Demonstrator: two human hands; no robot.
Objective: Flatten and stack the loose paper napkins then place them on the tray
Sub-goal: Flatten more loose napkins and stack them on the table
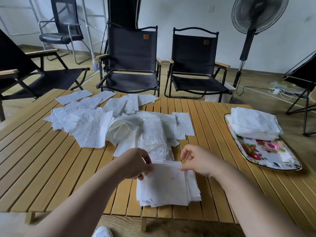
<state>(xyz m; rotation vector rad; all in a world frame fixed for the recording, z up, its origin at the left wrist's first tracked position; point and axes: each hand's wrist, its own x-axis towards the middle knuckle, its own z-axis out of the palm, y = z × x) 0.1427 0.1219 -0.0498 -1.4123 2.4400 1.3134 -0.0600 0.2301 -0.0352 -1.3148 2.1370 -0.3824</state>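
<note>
The left hand (135, 164) and right hand (198, 161) have their fingers (147, 166) clamped on the far corners of the top napkin (164, 170). The stack (165, 189) lies beneath it on the table (51, 168). Loose napkins (119, 124) lie beyond the fingers, and the tray (273, 156) is well to their right.

Your slatted wooden table (42, 168) carries a loose heap of white napkins (95, 124) across its far middle; a squared napkin stack (167, 187) lies near your edge; a floral tray (266, 151) sits at its right side.
</note>
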